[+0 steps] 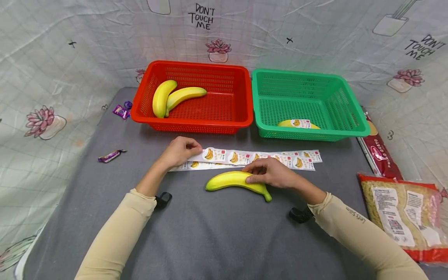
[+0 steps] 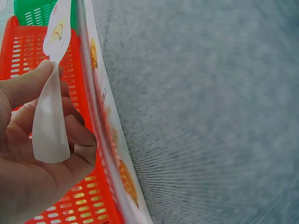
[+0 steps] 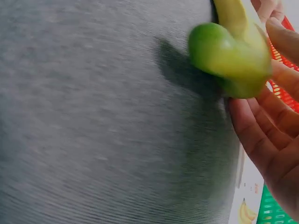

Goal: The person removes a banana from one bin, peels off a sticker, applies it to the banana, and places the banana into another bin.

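Observation:
A yellow banana (image 1: 234,181) with a green stem (image 3: 229,58) lies on the grey table. My right hand (image 1: 271,173) rests over its right half, fingers curled round it. Behind it lie two strips of banana stickers (image 1: 259,158). My left hand (image 1: 180,151) pinches the left end of the strip, and the left wrist view shows a sticker end (image 2: 51,123) peeled up between thumb and fingers. A red basket (image 1: 196,118) holds two bananas (image 1: 173,98). A green basket (image 1: 350,128) holds one stickered banana (image 1: 297,124).
Two purple candy wrappers (image 1: 111,156) lie left of the red basket. Bagged food packs (image 1: 402,214) sit along the table's right edge. A printed cloth backdrop (image 1: 70,58) surrounds the table. Grey table surface (image 1: 217,233) spreads in front of the banana.

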